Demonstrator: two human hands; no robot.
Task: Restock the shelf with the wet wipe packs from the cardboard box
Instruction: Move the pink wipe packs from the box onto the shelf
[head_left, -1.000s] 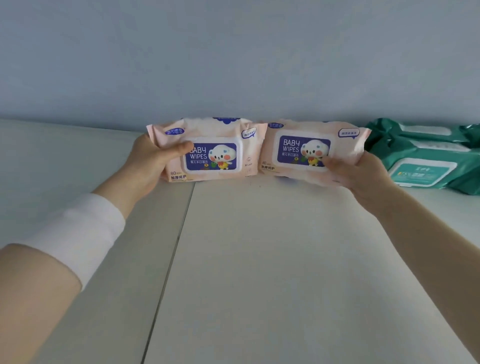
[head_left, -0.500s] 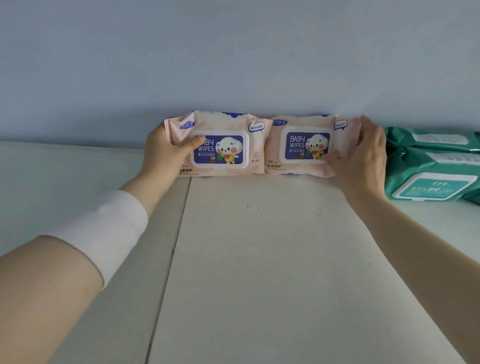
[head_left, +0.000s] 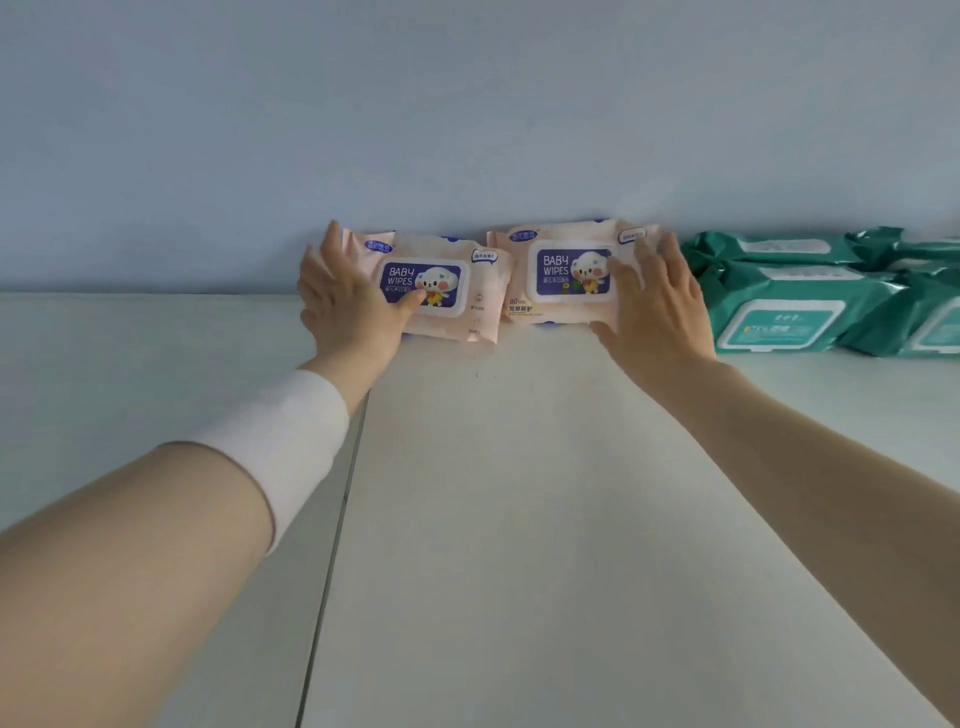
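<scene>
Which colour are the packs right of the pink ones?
Teal green packs, white label; head view.

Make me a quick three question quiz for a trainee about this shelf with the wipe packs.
1. True or false: the two pink packs lean against the back wall.
2. What colour are the packs right of the right hand?
A. green
B. yellow
C. red
3. Fill in: the lid label reads BABY ____.

Key
1. True: the left pink pack and right pink pack stand on the shelf, one under each hand; left hand.
2. A: green packs.
3. WIPES.
</scene>
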